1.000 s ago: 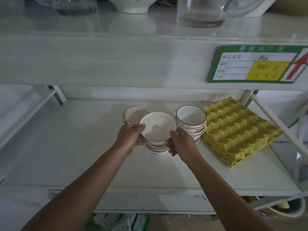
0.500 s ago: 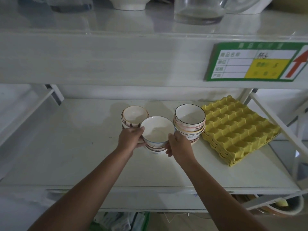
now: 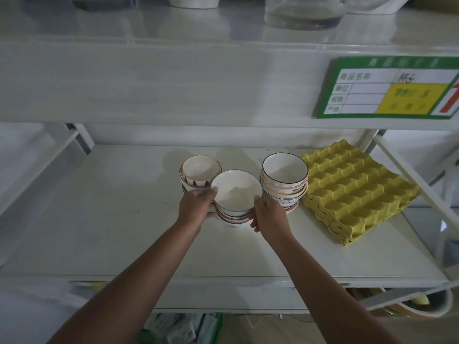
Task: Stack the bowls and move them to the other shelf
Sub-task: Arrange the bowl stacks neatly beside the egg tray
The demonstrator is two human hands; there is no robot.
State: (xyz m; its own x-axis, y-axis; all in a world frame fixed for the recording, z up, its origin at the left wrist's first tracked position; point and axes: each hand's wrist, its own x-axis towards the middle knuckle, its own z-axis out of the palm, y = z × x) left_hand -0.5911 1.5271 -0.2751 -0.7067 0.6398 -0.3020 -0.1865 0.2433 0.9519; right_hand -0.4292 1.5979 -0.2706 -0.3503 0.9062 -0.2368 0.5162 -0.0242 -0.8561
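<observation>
Stacking looks largely done, judging by how things lie: three piles of nested bowls stand on the middle shelf [image 3: 99, 219], and no loose single bowl shows anywhere on it. At the far left of the group sits the left stack [image 3: 198, 175], its top bowl cream inside with dark marks on the outer wall. Just near of it and touching or almost touching it is the middle stack [image 3: 234, 202], whose top bowl is plain white inside with a thin blue line low on the wall. The left hand [image 3: 196, 207] grips this pile on its left side, thumb hooked over the rim and fingers curled under; the right hand [image 3: 269, 214] clasps its right side, thumb at the rim. Whether the pile rests on the shelf or is just clear of it cannot be told. To the right stands the right stack [image 3: 284, 181], topped by a white bowl with a dark rim, close beside the right hand. All three top bowls are empty. Further right lies a pile of yellow egg trays [image 3: 360, 189], their cups empty. What remains, I judge, is the carrying: whether these piles are already on the target shelf cannot be told. Above, a glass vessel [image 3: 301, 13] stands on the upper shelf, its contents unclear.
</observation>
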